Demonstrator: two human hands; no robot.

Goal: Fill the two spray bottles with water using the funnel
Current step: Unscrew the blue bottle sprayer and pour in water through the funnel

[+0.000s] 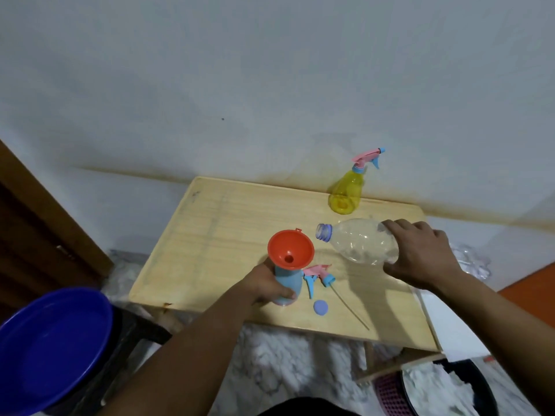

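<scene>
On the wooden table (210, 229) my left hand (267, 288) grips a blue spray bottle (289, 285) standing upright, with an orange funnel (289, 249) seated in its neck. My right hand (420, 255) holds a clear plastic water bottle (360, 240) on its side above the table, its open mouth pointing left toward the funnel. The blue bottle's pink and blue spray head (318, 274) with its long tube lies on the table beside it, next to a round blue cap (320, 307). A yellow spray bottle (347, 192) with its sprayer on stands at the table's back edge.
A white wall rises behind the table. A large blue round basin (54, 343) sits at the lower left on a dark stand. A pink basket (390, 394) and a dark bin with white material (444, 388) are at the lower right. White fluffy rug under the table.
</scene>
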